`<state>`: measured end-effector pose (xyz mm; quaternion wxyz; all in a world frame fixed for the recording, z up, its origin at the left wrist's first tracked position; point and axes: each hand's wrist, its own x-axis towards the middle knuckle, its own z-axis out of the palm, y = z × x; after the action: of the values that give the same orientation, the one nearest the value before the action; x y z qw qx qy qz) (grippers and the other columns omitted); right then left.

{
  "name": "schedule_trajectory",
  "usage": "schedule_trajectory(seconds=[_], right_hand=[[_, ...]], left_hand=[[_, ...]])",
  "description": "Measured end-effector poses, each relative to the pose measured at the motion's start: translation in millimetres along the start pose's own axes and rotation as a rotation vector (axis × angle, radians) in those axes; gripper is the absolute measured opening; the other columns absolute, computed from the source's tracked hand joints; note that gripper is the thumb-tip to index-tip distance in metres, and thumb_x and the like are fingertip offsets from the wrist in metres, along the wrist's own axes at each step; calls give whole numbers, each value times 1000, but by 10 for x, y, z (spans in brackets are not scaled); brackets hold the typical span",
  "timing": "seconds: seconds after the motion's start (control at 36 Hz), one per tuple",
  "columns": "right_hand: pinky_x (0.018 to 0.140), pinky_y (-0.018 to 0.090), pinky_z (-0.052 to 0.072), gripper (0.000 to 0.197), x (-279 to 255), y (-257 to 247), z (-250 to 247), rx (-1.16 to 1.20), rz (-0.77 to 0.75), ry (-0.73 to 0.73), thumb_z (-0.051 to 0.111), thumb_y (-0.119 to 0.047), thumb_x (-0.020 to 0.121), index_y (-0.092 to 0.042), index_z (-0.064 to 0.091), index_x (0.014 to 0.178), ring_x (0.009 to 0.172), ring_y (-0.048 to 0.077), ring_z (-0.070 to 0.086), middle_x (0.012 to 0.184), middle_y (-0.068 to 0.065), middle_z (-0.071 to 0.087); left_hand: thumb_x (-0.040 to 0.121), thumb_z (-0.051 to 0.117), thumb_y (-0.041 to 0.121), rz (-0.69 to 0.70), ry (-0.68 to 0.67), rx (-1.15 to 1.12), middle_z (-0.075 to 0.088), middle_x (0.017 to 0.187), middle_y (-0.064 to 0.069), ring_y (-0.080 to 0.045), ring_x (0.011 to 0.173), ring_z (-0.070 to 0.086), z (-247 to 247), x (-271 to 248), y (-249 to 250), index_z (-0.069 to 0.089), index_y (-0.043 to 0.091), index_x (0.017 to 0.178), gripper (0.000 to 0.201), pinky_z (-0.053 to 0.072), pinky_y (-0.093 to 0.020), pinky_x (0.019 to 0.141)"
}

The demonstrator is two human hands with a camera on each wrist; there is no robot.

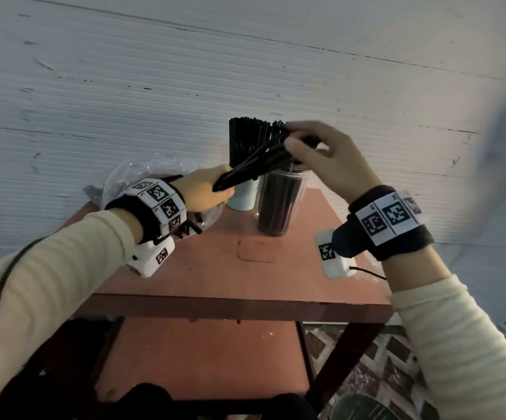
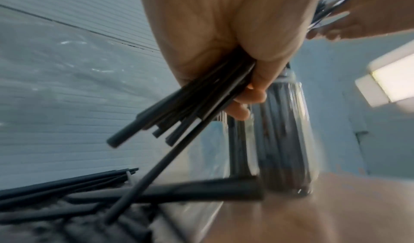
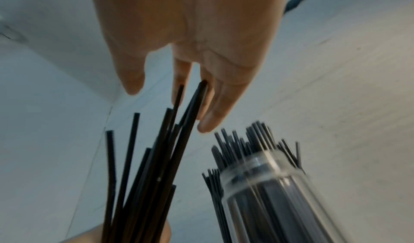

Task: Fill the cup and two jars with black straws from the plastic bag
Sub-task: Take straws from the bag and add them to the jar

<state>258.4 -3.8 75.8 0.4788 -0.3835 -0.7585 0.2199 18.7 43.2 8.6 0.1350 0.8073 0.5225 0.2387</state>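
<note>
My left hand [image 1: 206,189] grips the lower end of a bundle of black straws [image 1: 254,165] that slants up to the right over the table. My right hand [image 1: 303,140] meets the bundle's fanned upper ends. In the right wrist view its fingers [image 3: 208,108] are nearly straight against the straw tips [image 3: 156,167], with the thumb apart. Just below stands a clear jar [image 1: 279,204] packed with straws. To its left is a pale cup [image 1: 242,197] with a tall bunch of straws upright in it. The crumpled plastic bag [image 1: 142,174] lies behind my left wrist, with loose straws [image 2: 67,193] in it.
Everything stands on a small reddish table [image 1: 215,274] pushed against a white ribbed wall. A lower shelf [image 1: 209,359] sits under it. Patterned floor tiles [image 1: 382,374] show to the right. The table's front half is bare.
</note>
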Motion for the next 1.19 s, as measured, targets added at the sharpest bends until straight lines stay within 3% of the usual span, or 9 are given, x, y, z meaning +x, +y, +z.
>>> schedule_trajectory(seconds=[0.11,0.22,0.44,0.61,0.75,0.86,0.94,1.06,1.19], right_hand=[[82,15,50,47,66,-242,-78,24,-104,120,66,-40,89,-27,52,132,108,8,62,131,-5,53],[97,27,49,56,173,-466,-24,-33,-217,164,63,-46,89,-26,43,137,124,8,51,139,-8,45],[80,22,50,23,194,-348,349,-383,-168,-80,58,-29,93,-13,67,108,87,8,62,97,-5,69],[93,5,35,61,128,-153,480,-295,-312,-109,61,-8,85,-23,40,141,124,10,44,138,0,48],[91,10,37,23,128,-61,514,-391,-268,-157,60,-10,88,-10,68,110,107,12,58,111,3,66],[88,8,37,16,110,-22,540,-378,-263,-91,64,-12,87,-8,72,100,99,11,59,103,2,67],[95,10,38,36,100,-17,533,-353,-262,-55,71,-21,85,-10,65,118,106,5,52,118,2,61],[105,20,36,86,59,-56,426,-255,-142,24,78,-43,77,-17,34,146,130,10,41,145,-1,39],[92,28,45,71,60,-20,317,-213,-29,-162,73,-67,66,-26,57,122,112,11,52,118,-6,57]], left_hand=[[97,57,26,78,116,-202,58,78,4,-9,66,59,-38,27,256,53,19,96,8,48,-23,70],[94,63,26,105,147,-402,56,65,8,2,55,55,24,50,495,53,21,84,15,45,-9,63],[89,70,21,-23,92,-750,62,73,1,-13,67,64,415,-39,595,60,10,91,15,53,-33,81],[78,79,32,-47,35,-844,67,99,-28,-19,80,65,476,-73,576,64,-8,105,51,52,-40,91],[83,77,16,-88,-85,-773,68,83,-15,-19,82,66,514,-60,477,66,8,90,15,49,-32,91],[89,69,27,-176,-292,-688,69,78,-2,-16,88,66,576,-115,437,66,15,84,13,44,-21,83],[95,58,42,-210,-208,-673,67,73,-2,-16,86,65,597,-113,434,60,13,67,41,39,-22,81],[95,58,44,-117,-39,-796,55,65,1,-17,75,64,516,-115,470,52,13,67,42,48,-33,91],[85,59,58,71,-248,-606,64,69,4,-23,84,70,297,-175,554,60,30,62,37,51,-42,94]])
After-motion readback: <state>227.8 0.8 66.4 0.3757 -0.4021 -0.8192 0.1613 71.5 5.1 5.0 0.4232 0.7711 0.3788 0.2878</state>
